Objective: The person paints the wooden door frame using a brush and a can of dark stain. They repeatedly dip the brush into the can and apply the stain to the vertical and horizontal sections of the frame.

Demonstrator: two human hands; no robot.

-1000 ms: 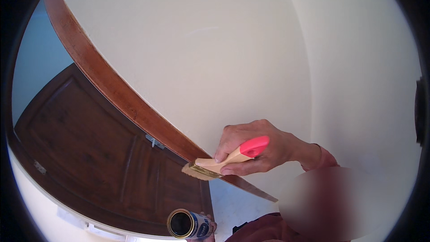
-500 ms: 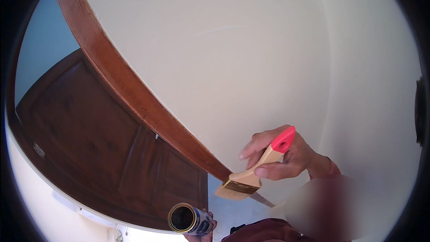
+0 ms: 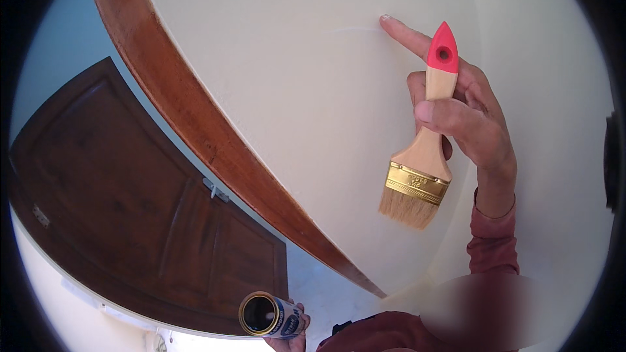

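Note:
My right hand (image 3: pixel 466 107) grips a flat paintbrush (image 3: pixel 420 146) by its pale wooden handle, between thumb and fingers. The brush has a red tip with a hole, a gold metal band and light, clean-looking bristles that hang downward. My index finger stretches out toward a faint pale mark (image 3: pixel 357 30) on the cream wall; I cannot tell whether it touches. Low in the view, my left hand (image 3: pixel 298 337) is wrapped round a small open tin (image 3: pixel 280 318) with a blue and white label. Its inside looks dark, and the tin tilts so that its mouth shows.
A reddish-brown wooden door frame (image 3: pixel 208 137) runs diagonally beside the cream wall (image 3: pixel 293 104). Left of it stands an open dark-brown panelled door (image 3: pixel 124 202) with a metal latch (image 3: pixel 215 190) on its edge. Bluish wall (image 3: pixel 52 58) shows behind the door.
My right hand has risen with the paintbrush from beside the frame's lower end to the wall, its index finger now extended. The tin in my left hand has shifted only slightly.

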